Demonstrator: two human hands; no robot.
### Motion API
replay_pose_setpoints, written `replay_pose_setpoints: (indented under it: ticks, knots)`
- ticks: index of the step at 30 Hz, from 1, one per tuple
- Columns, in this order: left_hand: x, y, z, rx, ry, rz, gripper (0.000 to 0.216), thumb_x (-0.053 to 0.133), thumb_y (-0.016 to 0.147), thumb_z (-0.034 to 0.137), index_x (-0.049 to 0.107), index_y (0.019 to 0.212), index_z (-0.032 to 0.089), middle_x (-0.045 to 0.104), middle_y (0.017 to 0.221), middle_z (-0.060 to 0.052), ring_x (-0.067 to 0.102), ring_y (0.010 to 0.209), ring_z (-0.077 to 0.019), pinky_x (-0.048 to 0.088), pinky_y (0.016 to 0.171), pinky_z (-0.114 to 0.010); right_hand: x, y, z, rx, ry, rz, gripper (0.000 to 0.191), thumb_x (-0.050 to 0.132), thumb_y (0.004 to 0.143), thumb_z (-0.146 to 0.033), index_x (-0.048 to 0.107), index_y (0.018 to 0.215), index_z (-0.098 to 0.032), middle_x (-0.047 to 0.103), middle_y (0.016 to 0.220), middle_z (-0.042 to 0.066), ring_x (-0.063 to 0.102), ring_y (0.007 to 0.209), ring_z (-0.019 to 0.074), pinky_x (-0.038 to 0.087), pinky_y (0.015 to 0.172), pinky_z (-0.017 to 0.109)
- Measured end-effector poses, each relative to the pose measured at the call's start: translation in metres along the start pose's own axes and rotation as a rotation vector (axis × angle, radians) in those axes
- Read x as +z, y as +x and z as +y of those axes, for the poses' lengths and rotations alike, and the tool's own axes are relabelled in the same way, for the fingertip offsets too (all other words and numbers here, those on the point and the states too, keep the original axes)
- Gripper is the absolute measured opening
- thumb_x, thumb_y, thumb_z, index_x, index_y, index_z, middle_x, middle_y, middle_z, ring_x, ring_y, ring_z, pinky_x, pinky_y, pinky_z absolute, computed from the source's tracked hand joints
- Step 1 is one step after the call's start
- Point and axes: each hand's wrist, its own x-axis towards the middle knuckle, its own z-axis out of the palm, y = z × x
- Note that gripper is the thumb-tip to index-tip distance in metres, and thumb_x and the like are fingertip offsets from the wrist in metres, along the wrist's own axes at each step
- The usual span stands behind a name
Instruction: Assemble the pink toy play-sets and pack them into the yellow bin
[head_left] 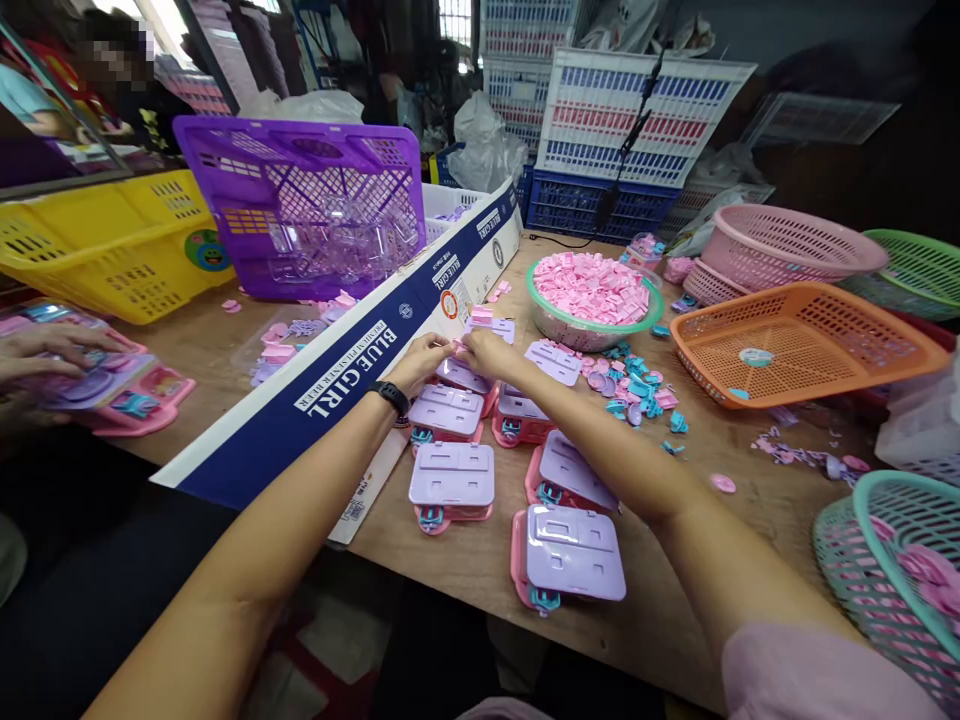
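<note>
Both my arms reach forward over the wooden table. My left hand, with a black band on its wrist, and my right hand meet above a pink and lilac toy case; their fingers pinch together on a small pink piece. Two rows of similar toy cases lie under my forearms, such as a near case and another case. A green-rimmed bowl heaped with pink pieces stands just beyond my hands. Loose teal and pink small parts lie to the right of them.
A long blue and white cardboard box runs diagonally at my left. Behind it stand a purple crate and a yellow crate. Another person's hands work on pink toys at far left. Orange basket, pink baskets and a teal basket sit right.
</note>
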Motion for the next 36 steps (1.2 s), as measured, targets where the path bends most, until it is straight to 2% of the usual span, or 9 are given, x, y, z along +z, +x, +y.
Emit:
replay_pose_setpoints:
  ticks: [9, 16, 19, 22, 25, 28, 31, 33, 36]
  knots:
    - [0.007, -0.003, 0.009, -0.023, 0.002, 0.028, 0.031, 0.08, 0.07, 0.036, 0.058, 0.084, 0.02, 0.046, 0.062, 0.006, 0.042, 0.05, -0.0087, 0.032, 0.045, -0.02, -0.031, 0.008, 0.002, -0.03, -0.126, -0.212, 0.032, 0.06, 0.1, -0.026, 0.072, 0.119, -0.003, 0.076, 0.105, 0.02, 0.07, 0.092, 0.0238, 0.043, 0.073, 0.028]
    - [0.009, -0.003, 0.007, -0.044, -0.008, -0.005, 0.029, 0.074, 0.07, 0.035, 0.053, 0.087, 0.022, 0.049, 0.067, 0.005, 0.042, 0.05, -0.0086, 0.031, 0.046, -0.019, 0.009, -0.004, 0.002, 0.024, 0.005, -0.011, 0.035, 0.049, 0.107, -0.025, 0.069, 0.12, 0.0, 0.071, 0.12, 0.023, 0.066, 0.104, 0.0234, 0.042, 0.081, 0.027]
    - [0.006, -0.009, 0.015, -0.043, 0.061, -0.014, 0.03, 0.072, 0.071, 0.035, 0.054, 0.091, 0.022, 0.051, 0.07, 0.004, 0.047, 0.054, -0.0115, 0.035, 0.048, -0.021, 0.011, -0.016, 0.006, 0.034, 0.034, 0.04, 0.037, 0.052, 0.107, -0.031, 0.07, 0.122, -0.002, 0.071, 0.121, 0.02, 0.065, 0.106, 0.0218, 0.043, 0.085, 0.025]
    - [0.006, -0.013, 0.025, 0.157, 0.343, 0.1, 0.028, 0.067, 0.075, 0.032, 0.058, 0.099, 0.02, 0.063, 0.091, -0.005, 0.062, 0.079, -0.0206, 0.053, 0.07, -0.033, 0.001, -0.037, 0.039, 0.048, 0.126, 0.199, 0.032, 0.054, 0.106, -0.034, 0.072, 0.121, -0.012, 0.075, 0.118, 0.01, 0.064, 0.106, 0.0185, 0.044, 0.089, 0.023]
    - [0.024, -0.013, 0.035, 0.58, 0.689, 0.214, 0.025, 0.058, 0.081, 0.024, 0.062, 0.105, 0.02, 0.065, 0.115, -0.013, 0.06, 0.114, -0.0298, 0.047, 0.105, -0.048, -0.006, -0.073, 0.096, 0.214, 0.124, 0.363, 0.039, 0.036, 0.109, -0.023, 0.071, 0.121, -0.01, 0.073, 0.119, 0.013, 0.065, 0.106, 0.0201, 0.044, 0.09, 0.026]
    - [0.063, -0.008, 0.043, 0.837, 0.834, -0.08, 0.03, 0.047, 0.089, 0.022, 0.066, 0.113, 0.021, 0.065, 0.124, -0.013, 0.056, 0.123, -0.0292, 0.043, 0.112, -0.047, 0.002, -0.102, 0.151, 0.402, 0.022, 0.235, 0.04, 0.035, 0.105, -0.015, 0.073, 0.114, -0.008, 0.074, 0.112, 0.017, 0.067, 0.102, 0.0231, 0.044, 0.084, 0.027]
    - [0.106, -0.001, 0.046, 0.826, 0.952, -0.394, 0.038, 0.042, 0.098, 0.029, 0.066, 0.127, 0.023, 0.063, 0.138, -0.012, 0.054, 0.132, -0.0281, 0.039, 0.117, -0.048, 0.021, -0.11, 0.179, 0.386, 0.005, 0.077, 0.027, 0.051, 0.1, -0.015, 0.076, 0.112, -0.014, 0.076, 0.112, 0.013, 0.068, 0.103, 0.0221, 0.044, 0.082, 0.024]
    - [0.123, 0.003, 0.044, 0.774, 1.064, -0.465, 0.042, 0.038, 0.102, 0.035, 0.063, 0.134, 0.025, 0.057, 0.149, -0.012, 0.05, 0.139, -0.0307, 0.031, 0.121, -0.057, 0.034, -0.106, 0.184, 0.337, 0.011, 0.051, 0.028, 0.056, 0.098, -0.016, 0.074, 0.119, -0.018, 0.073, 0.122, 0.012, 0.067, 0.109, 0.0217, 0.044, 0.085, 0.024]
    - [0.126, 0.006, 0.041, 0.733, 1.178, -0.475, 0.046, 0.033, 0.105, 0.04, 0.062, 0.139, 0.028, 0.052, 0.156, -0.012, 0.049, 0.142, -0.0342, 0.029, 0.119, -0.065, 0.049, -0.1, 0.185, 0.325, -0.002, 0.038, 0.033, 0.049, 0.101, -0.015, 0.072, 0.124, -0.017, 0.068, 0.131, 0.015, 0.066, 0.114, 0.0244, 0.045, 0.088, 0.028]
